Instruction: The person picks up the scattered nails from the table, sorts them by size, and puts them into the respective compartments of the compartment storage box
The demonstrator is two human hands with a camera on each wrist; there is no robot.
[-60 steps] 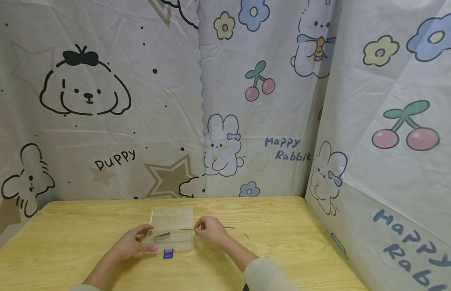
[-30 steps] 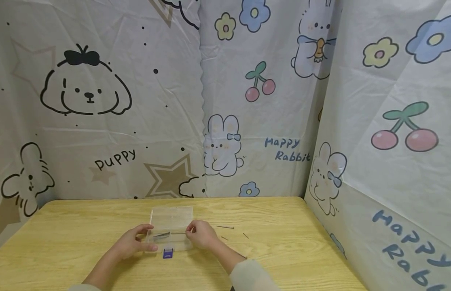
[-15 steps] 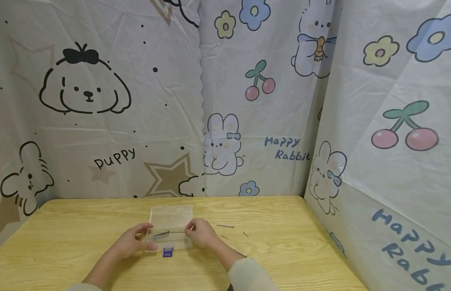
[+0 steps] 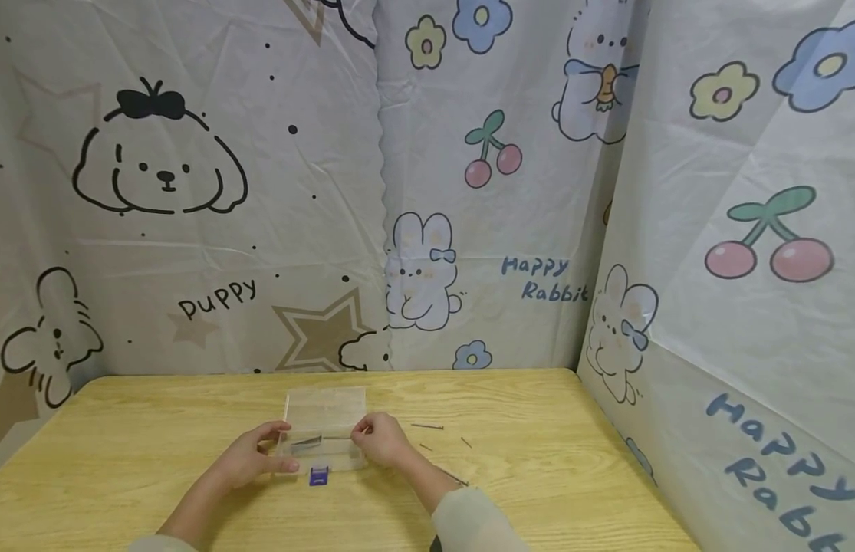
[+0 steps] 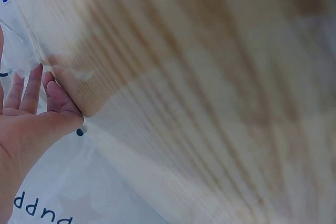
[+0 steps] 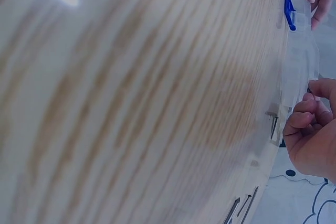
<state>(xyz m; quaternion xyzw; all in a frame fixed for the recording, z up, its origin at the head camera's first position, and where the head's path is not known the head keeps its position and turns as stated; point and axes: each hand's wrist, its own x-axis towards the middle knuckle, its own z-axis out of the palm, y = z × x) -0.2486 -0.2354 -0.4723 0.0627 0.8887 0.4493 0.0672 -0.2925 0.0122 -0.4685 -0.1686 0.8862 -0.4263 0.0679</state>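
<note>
Clear plastic box sits open on the wooden table, right between my two hands, its lid laid flat on the far side, away from me. Blue latch on its near edge, just in front of my fingertips. A few thin metal nails lie inside the box, toward my left hand's side.

My left hand is on the left end of the box — thumb along the near edge, fingers curled over the far corner, gripping it. In the left wrist view the fingers look fairly straight against the clear plastic, the rest blurred.

My right hand is at the right end of the box, fingers curled in, pinching one long thin nail that pokes left from my fingertips over the box interior. Right wrist view shows the curled fingers close to the box wall; the pinch itself is too small to see well there.

Just right of my right hand, loose nails on the table: a long one a bit beyond the hand, a short one close beside my wrist, another short one farther right, and one by my forearm near the sleeve.

Beyond both hands — cartoon-print cloth hung as a backdrop behind the table and along my right side.
</note>
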